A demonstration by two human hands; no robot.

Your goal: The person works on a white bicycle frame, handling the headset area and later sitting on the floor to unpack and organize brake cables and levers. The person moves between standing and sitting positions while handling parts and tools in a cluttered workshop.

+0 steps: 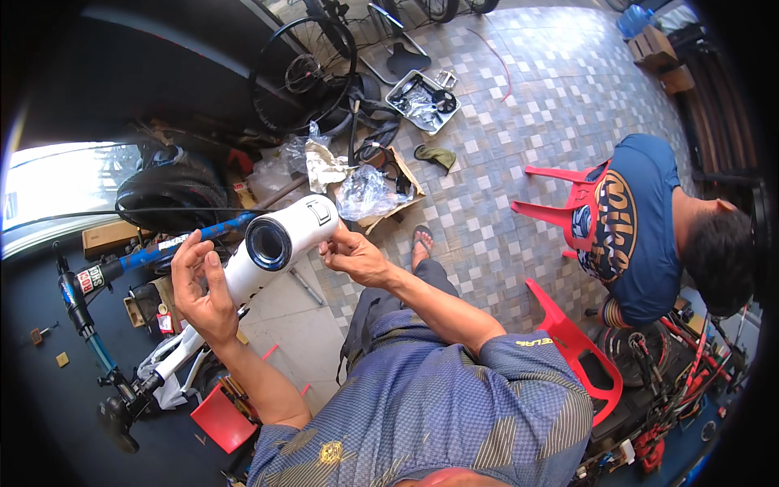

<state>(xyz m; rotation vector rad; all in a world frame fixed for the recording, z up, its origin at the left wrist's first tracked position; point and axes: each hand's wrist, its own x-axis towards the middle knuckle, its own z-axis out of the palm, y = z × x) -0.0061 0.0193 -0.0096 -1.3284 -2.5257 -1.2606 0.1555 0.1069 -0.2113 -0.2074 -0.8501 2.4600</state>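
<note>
A white bicycle frame [243, 277] is before me, its head tube [304, 222] turned so that one open end faces up toward me. A dark ring with a bluish sheen, a bearing cup [268, 243], lines that end. My left hand [204, 290] is beside the white tube with its fingers apart, and it seems to hold nothing. At the head tube's other end is my right hand [357, 256], its fingers curled and pressed together. The fingertips are partly hidden by the tube, and I cannot make out what they pinch.
A blue bicycle fork [182, 237] lies at the left. Ahead are a cardboard box with plastic wrap [369, 195], a tray of parts [423, 101] and a wheel [302, 73]. At right a person [641, 227] sits by red chairs [568, 341]. A red bin [223, 418] stands lower left.
</note>
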